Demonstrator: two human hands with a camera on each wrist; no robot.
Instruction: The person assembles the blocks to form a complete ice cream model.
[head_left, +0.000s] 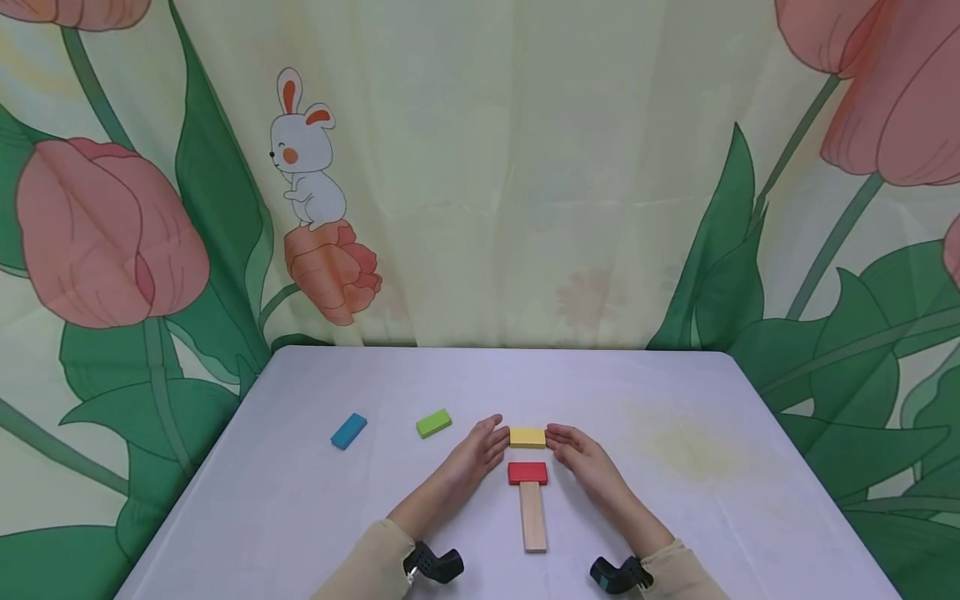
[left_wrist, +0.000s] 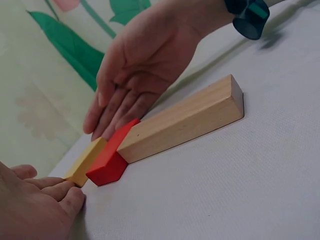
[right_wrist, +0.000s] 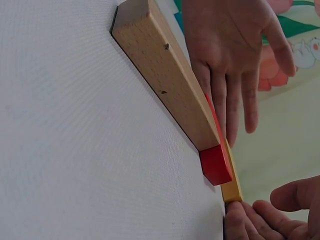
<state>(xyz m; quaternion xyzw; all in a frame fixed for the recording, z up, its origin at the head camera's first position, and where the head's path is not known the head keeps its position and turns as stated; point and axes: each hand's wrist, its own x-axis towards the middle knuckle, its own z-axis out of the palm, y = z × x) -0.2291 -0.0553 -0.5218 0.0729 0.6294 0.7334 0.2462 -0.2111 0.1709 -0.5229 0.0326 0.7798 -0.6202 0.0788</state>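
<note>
Head view, clock centred on yellow block [head_left: 527, 438]: left hand [head_left: 477, 452] touches its end at 9 o'clock, right hand [head_left: 588, 458] its end at 3. Both hands uncurled, fingers straight. Red block [head_left: 527, 473] at 6, just apart; wooden block [head_left: 533, 518] touches red, farther along 6.

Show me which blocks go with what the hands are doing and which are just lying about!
Likely in the job:
yellow block, touched at both ends
red block
wooden block, touching the red

Probably lying about:
blue block
green block
</note>
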